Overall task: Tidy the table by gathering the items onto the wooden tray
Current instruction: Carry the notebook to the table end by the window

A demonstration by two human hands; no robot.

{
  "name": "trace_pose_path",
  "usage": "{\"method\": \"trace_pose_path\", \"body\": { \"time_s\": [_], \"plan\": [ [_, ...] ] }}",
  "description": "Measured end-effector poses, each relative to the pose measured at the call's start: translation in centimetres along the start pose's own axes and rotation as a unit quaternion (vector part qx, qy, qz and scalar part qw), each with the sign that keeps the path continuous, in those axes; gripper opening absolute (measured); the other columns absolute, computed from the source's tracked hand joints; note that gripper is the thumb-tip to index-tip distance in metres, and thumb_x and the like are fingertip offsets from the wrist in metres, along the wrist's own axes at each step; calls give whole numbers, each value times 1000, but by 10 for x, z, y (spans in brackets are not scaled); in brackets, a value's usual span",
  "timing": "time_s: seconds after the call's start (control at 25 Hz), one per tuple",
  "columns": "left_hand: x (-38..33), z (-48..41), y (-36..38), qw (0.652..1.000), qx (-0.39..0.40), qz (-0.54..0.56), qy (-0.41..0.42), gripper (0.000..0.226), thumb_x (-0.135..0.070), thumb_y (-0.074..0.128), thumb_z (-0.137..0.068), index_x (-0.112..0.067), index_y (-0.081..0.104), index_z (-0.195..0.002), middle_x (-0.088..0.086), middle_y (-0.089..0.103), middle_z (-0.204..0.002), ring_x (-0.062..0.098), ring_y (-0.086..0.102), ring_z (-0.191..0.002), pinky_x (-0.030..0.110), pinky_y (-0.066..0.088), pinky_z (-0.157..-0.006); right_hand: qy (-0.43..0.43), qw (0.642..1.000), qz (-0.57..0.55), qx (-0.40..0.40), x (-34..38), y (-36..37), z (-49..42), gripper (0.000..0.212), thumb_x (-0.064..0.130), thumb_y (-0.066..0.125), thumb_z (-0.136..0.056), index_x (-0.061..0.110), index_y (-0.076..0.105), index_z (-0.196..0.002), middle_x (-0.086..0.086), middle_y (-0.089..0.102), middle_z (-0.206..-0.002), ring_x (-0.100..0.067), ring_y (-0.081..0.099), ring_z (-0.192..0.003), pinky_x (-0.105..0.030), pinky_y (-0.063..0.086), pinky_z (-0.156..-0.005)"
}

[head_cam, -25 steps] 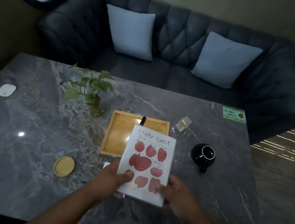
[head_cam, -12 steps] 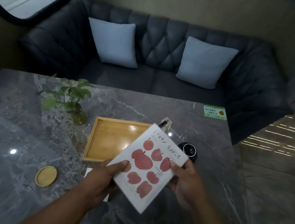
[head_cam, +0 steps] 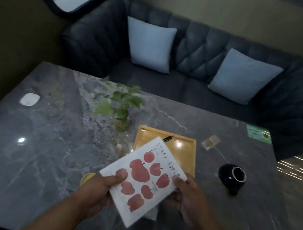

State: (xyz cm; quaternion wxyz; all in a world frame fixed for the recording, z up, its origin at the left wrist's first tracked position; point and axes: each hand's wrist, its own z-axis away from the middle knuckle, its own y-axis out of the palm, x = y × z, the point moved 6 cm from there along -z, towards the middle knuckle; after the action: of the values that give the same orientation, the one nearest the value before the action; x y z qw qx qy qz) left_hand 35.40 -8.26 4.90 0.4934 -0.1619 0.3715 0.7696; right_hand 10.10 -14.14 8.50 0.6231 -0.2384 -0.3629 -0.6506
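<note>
A white book (head_cam: 143,179) with red apples on its cover is held tilted above the table, its top corner over the near left part of the wooden tray (head_cam: 186,151). My left hand (head_cam: 99,190) grips its left edge, thumb on the cover. My right hand (head_cam: 188,197) grips its right edge. A black pen (head_cam: 167,138) lies in the tray, partly hidden by the book. A yellow round coaster (head_cam: 87,176) peeks out beside my left hand. A black cup (head_cam: 232,175) lies on its side right of the tray.
A potted green plant (head_cam: 120,109) stands left of the tray's far corner. A small clear box (head_cam: 210,142) lies right of the tray, a white pad (head_cam: 29,99) at far left, a green sticker (head_cam: 259,133) at far right. A dark sofa (head_cam: 192,53) with two cushions runs behind the table.
The book has turned from upright to tilted with its top pointing right, still in both hands. The view swung right and then back left.
</note>
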Motion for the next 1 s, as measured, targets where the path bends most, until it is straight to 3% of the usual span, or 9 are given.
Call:
{"method": "trace_pose_path", "body": {
  "time_s": [0.2,0.32,0.48,0.64,0.76,0.88,1.0],
  "plan": [
    [-46,26,-129,997,-66,10,45,50,-31,83,-80,-11,72,-125,24,73,-125,47,69,-115,70,48,-105,21,989,134,59,-16,129,-39,16,16,60,-101,13,59,-117,-16,78,-100,-40,76,-83,-46,63,-67],
    [-54,43,-191,985,-127,92,70,40,-29,83,-82,-13,76,-119,23,74,-123,44,72,-112,67,52,-102,26,982,160,100,-27,207,-59,15,17,60,-102,12,57,-115,-14,78,-102,-39,76,-87,-46,64,-68],
    [-51,71,-262,959,-156,213,105,33,-17,72,-91,-9,74,-123,24,72,-127,44,72,-113,55,63,-86,30,966,208,151,-50,307,-87,11,15,58,-102,14,60,-113,-14,79,-99,-38,77,-84,-41,62,-63],
    [-47,104,-337,934,-218,246,139,38,3,57,-96,-6,63,-133,22,72,-129,44,70,-116,50,64,-85,46,936,275,217,-85,406,-110,11,19,59,-101,17,61,-112,-8,79,-101,-32,78,-88,-43,63,-70],
    [-41,132,-398,915,-324,204,130,28,-6,64,-98,-9,66,-126,14,79,-116,35,77,-104,42,66,-75,61,917,307,247,-120,480,-122,10,17,59,-101,17,61,-110,-7,80,-97,-30,78,-83,-41,63,-65],
    [-29,153,-457,880,-440,146,100,23,-23,76,-93,-13,72,-113,4,83,-99,27,81,-88,46,66,-78,46,891,372,258,-151,538,-130,5,17,63,-98,18,62,-103,-7,79,-96,-25,78,-76,-39,64,-62],
    [-19,164,-504,847,-514,115,69,24,-36,83,-86,-18,75,-100,-3,83,-88,21,81,-78,48,66,-77,-50,822,507,256,-163,587,-140,12,33,69,-92,24,61,-90,5,75,-89,-20,75,-74,-38,62,-60]
  ]
}}
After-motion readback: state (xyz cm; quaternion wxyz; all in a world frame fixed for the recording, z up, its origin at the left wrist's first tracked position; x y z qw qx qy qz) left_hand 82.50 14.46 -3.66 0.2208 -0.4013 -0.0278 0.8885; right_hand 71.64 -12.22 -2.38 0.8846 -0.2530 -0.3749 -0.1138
